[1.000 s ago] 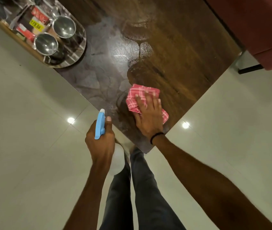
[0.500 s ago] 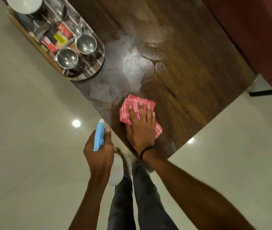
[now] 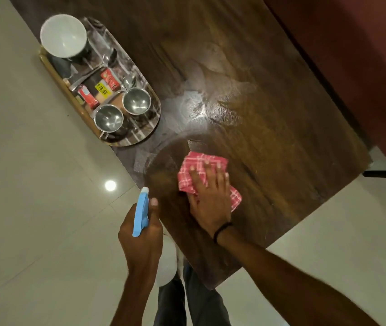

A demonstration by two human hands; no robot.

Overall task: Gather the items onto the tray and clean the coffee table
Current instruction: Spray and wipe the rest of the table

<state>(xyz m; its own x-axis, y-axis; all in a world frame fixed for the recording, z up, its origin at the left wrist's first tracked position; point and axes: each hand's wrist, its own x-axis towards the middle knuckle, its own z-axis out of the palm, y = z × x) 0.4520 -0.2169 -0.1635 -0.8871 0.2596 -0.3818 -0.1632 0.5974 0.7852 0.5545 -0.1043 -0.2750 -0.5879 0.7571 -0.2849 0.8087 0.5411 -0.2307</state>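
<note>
Surface [image 3: 269, 109]: dark wood, wet smears around its middle; you'd do well to overlap strokes outward from the near corner, stopping short of the tray [image 3: 150, 128]. Tray: at the surface's left edge, loaded with bowl [image 3: 62, 36], two steel cups [image 3: 136, 101] and packets [image 3: 98, 90]. Red checked cloth [image 3: 195, 165]: on the surface near the corner, pressed flat under your right hand [image 3: 211, 201], fingers straight; spray bottle [image 3: 140, 215]: clamped in your left hand [image 3: 140, 241], just off the edge.

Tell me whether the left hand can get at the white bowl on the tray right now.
Likely not yet: the left hand grips the spray bottle, so it has no free fingers. The way to the bowl on the tray looks open otherwise.
</note>
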